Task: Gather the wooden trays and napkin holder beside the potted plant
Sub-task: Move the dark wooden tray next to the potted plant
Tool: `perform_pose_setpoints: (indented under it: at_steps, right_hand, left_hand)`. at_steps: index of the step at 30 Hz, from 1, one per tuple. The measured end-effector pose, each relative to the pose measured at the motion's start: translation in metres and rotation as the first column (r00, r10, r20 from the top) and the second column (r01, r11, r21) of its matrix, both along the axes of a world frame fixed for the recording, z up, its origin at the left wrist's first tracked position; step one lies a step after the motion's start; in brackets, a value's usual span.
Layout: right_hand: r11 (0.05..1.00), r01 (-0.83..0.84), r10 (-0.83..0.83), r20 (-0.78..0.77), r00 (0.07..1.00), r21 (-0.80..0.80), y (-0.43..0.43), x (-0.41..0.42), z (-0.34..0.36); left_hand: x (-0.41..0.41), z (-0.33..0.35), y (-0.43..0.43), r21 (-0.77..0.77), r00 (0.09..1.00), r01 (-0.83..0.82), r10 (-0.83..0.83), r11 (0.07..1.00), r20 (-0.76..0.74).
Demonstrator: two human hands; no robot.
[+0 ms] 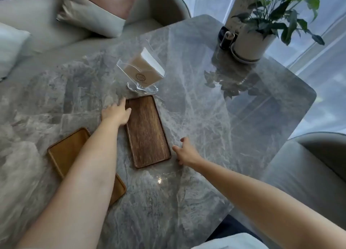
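Both hands reach for the dark brown rectangular wooden tray point(148, 131), which lies flat at the middle of the grey marble-patterned desk point(206, 117). The left hand point(117, 114) rests at the tray's far-left edge, fingers spread and bearing on the rim, closed on nothing. The right hand point(185, 152) hovers just beside the near-right corner, its grip wide and empty.

A lighter, honey-coloured wooden tray point(65, 151) lies to the near left, partly hidden under the left forearm. The clear acrylic napkin holder point(142, 72), filled with beige napkins, stands just beyond the dark tray.

The green potted plant in its white pot point(250, 42) stands well apart at the far right corner, so nothing looks gathered yet. This seems the first step: taking the dark tray. The next move calls for both hands to close on opposite edges, then lift or slide it far-right towards the pot.
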State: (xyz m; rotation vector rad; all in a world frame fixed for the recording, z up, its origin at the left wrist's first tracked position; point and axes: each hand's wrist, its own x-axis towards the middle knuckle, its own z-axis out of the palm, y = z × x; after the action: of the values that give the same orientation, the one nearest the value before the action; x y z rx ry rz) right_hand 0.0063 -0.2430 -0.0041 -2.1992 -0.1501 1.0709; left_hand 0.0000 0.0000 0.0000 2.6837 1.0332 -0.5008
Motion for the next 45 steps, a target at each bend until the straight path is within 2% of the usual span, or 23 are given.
perform_pose_setpoints:
  at_steps: [5,11,19,28,33,41,45]
  right_hand:
    - [0.999,0.047,-0.049,-0.073,0.996,-0.023,0.006,-0.006,-0.01]
    - [0.975,0.222,-0.215,-0.195,0.957,0.015,0.018,-0.011,-0.015]
    - [0.924,0.383,-0.363,-0.328,0.872,-0.004,0.018,-0.011,-0.018]
    - [0.943,0.333,-0.313,-0.273,0.91,0.028,-0.004,0.001,-0.015]
    - [0.963,0.236,-0.207,-0.203,0.957,0.128,-0.011,0.023,0.001]
    - [0.927,0.148,-0.099,-0.155,0.983,0.344,-0.018,0.087,0.043]
    - [0.882,0.148,-0.098,-0.131,0.986,0.448,-0.027,0.13,0.067]
  left_hand:
    - [0.015,-0.009,0.006,0.008,1.0,0.007,-0.007,1.0,-0.009]
    - [0.024,-0.014,0.01,-0.015,1.0,0.023,-0.023,1.0,-0.017]
    - [0.02,-0.016,-0.001,-0.074,0.994,-0.101,0.104,0.992,0.04]
    - [-0.004,-0.018,-0.011,-0.07,0.962,-0.249,0.255,0.966,0.095]
    - [-0.011,0.008,-0.016,-0.044,0.917,-0.363,0.366,0.931,0.162]
    - [0.021,0.082,-0.028,-0.019,0.793,-0.485,0.449,0.874,0.412]
    - [0.063,0.12,-0.037,-0.003,0.749,-0.486,0.419,0.874,0.513]
